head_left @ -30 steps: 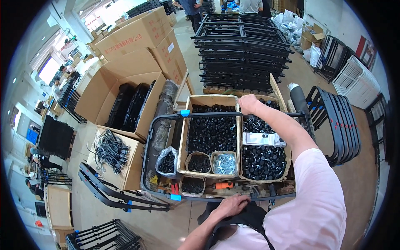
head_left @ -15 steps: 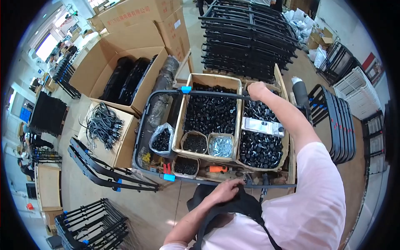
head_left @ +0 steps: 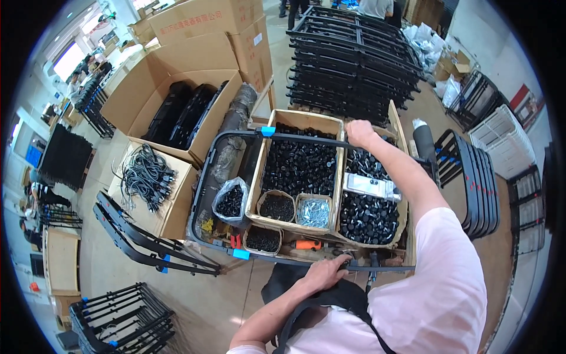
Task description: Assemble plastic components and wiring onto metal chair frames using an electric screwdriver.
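A black tubular frame [head_left: 203, 168] with rounded corners and blue tape pieces lies across the parts bins. My right hand [head_left: 360, 133] is closed round its far rail, right of the middle. At the near rail, my left hand [head_left: 323, 274] has finger and thumb on either side of the bar; its other fingers are partly hidden. Under the frame stands a large bin of black knobs [head_left: 299, 165]. To its right, black-headed bolts [head_left: 368, 218] fill another bin, with a pale metal plate [head_left: 365, 184] across it. Small boxes hold dark screws [head_left: 276, 207] and silver screws [head_left: 313, 212].
An orange-handled tool [head_left: 307, 244] lies by the near rail. Left are a bag of black parts [head_left: 230, 200], bundled cables [head_left: 147, 177] and an open carton [head_left: 127, 109]. Stacked black frames [head_left: 354, 59] stand behind; more frames [head_left: 471, 177] lean at right.
The view has shifted slightly, and the frame sits a little lower in the picture. My right hand stays on the far rail, my left on the near one.
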